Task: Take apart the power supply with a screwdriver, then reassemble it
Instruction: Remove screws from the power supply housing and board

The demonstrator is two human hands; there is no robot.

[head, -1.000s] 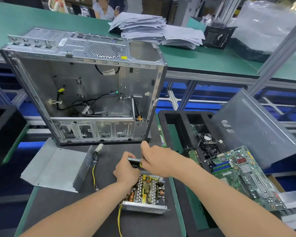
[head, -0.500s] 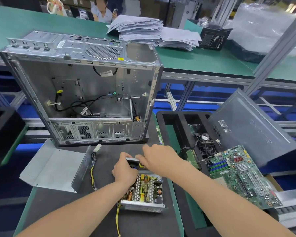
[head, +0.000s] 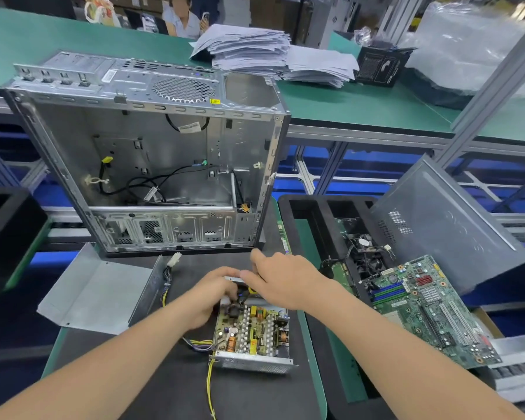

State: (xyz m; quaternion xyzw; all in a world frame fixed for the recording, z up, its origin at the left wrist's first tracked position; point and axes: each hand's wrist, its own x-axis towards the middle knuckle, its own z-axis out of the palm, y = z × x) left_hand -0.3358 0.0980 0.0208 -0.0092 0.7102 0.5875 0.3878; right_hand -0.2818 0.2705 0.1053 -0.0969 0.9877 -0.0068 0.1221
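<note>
- Compared with a second ago, the right hand [head: 282, 280] is seen flatter: its raised thumb is no longer shown, and its fingers are stretched out where they were bunched.
- The left hand [head: 208, 295] is found slightly further left than before, so that a bundle of wires [head: 199, 344] at the unit's left side is now uncovered.
- The power supply [head: 252, 334] is kept in the same spot on the dark mat [head: 152, 389], in front of the open computer case [head: 152, 153] and just right of the bent metal cover [head: 94, 295], which has not been moved.
- The power supply is laid flat with its open top upward, so that the circuit board is exposed.
- Its long axis is run from near to far; the perforated end wall is turned toward the person, and the far end is hidden under the two hands.
- Yellow wires are led out at the near left corner and down across the mat.
- The far left corner of the power supply is gripped by the left hand, whose fingers are curled.
- The right hand is laid over the far rim with its fingers nearly straight and the index finger lifted; its fingertips are met by those of the left hand.
- A yellow and black piece, taken to be the screwdriver [head: 248, 291], is glimpsed between the hands; whether it is held by the right hand cannot be told, since the palm's underside is hidden.
- A motherboard [head: 422, 304] is seen lying to the right, well apart from the hands.
</note>
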